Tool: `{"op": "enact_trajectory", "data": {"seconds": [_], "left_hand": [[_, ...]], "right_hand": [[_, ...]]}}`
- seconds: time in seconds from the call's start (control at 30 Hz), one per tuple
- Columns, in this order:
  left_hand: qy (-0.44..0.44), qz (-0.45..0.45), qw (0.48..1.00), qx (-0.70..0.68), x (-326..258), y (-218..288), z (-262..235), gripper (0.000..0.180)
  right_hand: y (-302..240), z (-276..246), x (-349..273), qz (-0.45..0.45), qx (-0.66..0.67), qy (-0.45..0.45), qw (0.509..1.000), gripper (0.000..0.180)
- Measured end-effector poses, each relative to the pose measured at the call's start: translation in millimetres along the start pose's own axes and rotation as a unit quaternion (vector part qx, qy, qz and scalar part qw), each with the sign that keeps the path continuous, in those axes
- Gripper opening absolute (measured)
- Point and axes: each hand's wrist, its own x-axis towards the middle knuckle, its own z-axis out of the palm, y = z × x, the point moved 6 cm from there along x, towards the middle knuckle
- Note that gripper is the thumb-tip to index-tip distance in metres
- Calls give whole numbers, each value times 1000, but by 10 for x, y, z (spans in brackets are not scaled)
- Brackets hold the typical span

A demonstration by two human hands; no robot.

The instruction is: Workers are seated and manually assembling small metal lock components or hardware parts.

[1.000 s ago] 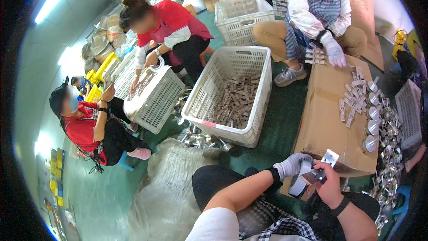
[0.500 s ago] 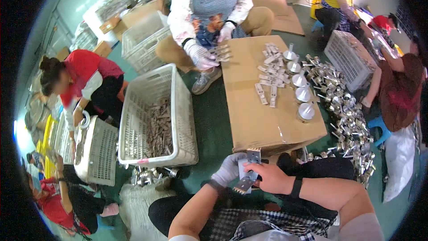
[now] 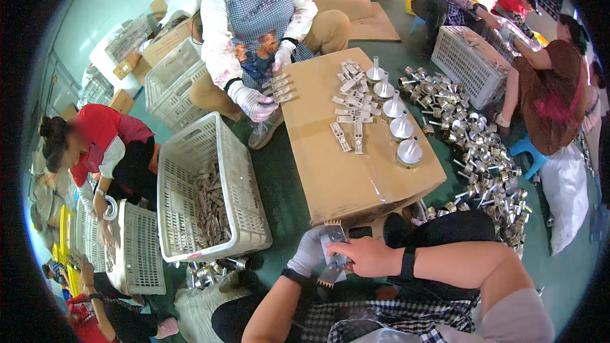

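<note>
Low in front of me, near the edge of the cardboard box, both my hands hold a grey metal piece [image 3: 330, 274] with toothed ends. My left hand [image 3: 307, 251], in a pale glove, is closed around its left side. From the right, my bare right hand [image 3: 375, 256] grips its middle, so the centre is hidden. One toothed end points up and away, the other down toward my lap. A pale strip shows along the piece between my hands; I cannot tell what it is.
On the cardboard box [image 3: 318, 181] lie several clip-shaped pieces [image 3: 358, 138] beside a row of round metal parts with stems [image 3: 408, 152]. More such parts [image 3: 476, 146] are heaped on the floor at right. A crate [image 3: 260, 235] of metal strips stands left. Opposite, a co-worker's gloved hand [image 3: 255, 103] holds metal pieces.
The whole view has shifted, with the box and crate now farther left. My hands keep their grip on the toothed metal piece, which is turned slightly.
</note>
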Motion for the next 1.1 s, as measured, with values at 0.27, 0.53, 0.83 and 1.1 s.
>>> {"op": "enact_trajectory", "data": {"seconds": [0.27,0.53,0.83,1.1], "left_hand": [[67,-22,996,-62,19,-21,-62,21],[117,48,988,86,-12,53,-76,16],[136,19,989,56,-13,24,-94,21],[113,39,991,59,0,33,-72,20]], "right_hand": [[-3,4,16,-21,-61,-37,997,48],[-131,-76,10,-59,-112,-32,991,36],[-119,-51,21,-70,-133,-47,988,35],[-112,-47,12,-69,-139,-50,987,33]]}}
